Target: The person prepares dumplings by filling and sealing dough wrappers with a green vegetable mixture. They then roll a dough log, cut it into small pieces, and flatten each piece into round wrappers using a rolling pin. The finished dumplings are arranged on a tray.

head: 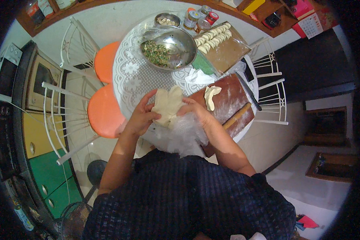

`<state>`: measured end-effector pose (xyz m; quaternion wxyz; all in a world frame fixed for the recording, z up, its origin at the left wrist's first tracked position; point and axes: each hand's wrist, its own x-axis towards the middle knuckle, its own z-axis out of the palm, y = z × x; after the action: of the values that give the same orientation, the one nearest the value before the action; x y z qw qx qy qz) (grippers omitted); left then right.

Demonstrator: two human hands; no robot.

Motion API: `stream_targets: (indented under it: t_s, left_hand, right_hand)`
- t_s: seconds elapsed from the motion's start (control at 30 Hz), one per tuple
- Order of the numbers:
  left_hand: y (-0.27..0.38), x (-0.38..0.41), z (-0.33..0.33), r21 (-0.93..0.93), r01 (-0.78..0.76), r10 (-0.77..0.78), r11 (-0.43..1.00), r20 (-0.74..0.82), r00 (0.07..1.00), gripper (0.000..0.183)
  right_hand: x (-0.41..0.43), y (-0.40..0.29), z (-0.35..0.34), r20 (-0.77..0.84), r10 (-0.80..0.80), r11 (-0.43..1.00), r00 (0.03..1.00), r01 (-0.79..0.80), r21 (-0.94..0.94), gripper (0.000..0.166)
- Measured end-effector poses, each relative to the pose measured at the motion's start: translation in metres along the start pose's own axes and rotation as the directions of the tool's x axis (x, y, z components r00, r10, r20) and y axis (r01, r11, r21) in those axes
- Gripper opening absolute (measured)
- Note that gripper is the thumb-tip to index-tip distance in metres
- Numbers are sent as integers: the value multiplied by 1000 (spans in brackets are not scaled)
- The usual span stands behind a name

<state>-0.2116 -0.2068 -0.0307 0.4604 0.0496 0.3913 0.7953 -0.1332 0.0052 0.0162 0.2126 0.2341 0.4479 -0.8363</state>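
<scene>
Between both hands, above the table's near edge, hangs a pale lump of dough [167,103] with a cleft along its top. My left hand [144,115] grips its left side, thumb on the near face. On the other side, my right hand [193,109] pinches the lower right part. A crumpled clear plastic bag [183,135] lies just below the dough; whether a hand also touches it, I cannot tell. To the right, a floured wooden board [228,93] carries a curved strip of dough [210,97] and a wooden rolling pin [237,115].
A steel bowl [180,45] holds chopped green filling [156,53]. Behind it stand a small metal bowl [167,20] and several jars [192,19]. Rows of dumplings [214,36] sit on a tray [228,57]. A knife [249,91] lies along the board's right edge. Orange-seated chairs [105,109] flank the table.
</scene>
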Motion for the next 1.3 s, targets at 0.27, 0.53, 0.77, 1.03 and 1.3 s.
stream_targets:
  t_s: [0.27, 0.53, 0.77, 1.03, 1.3]
  left_hand:
    - [-17, 17, 15, 378, -241, 267, 894, -17, 963, 102]
    - [17, 7, 22, 499, -69, 88, 864, -14, 996, 99]
    - [24, 0, 18, 465, -7, 11, 885, -5, 1000, 92]
    - [36, -5, 9, 458, 43, -90, 888, 80, 993, 77]
    - [54, -10, -9, 572, 116, -247, 812, 156, 956, 65]
  right_hand:
    - [-4, 0, 30, -269, -91, 995, 959, 96, 8, 68]
    - [8, 13, 13, -207, -105, 986, 973, 74, -149, 67]
    - [10, 13, -1, -83, -32, 997, 996, 26, -76, 64]
    - [2, 5, -3, -17, 21, 998, 1000, -22, -64, 61]
    - [-10, -8, -12, 49, 90, 984, 995, -81, -157, 61]
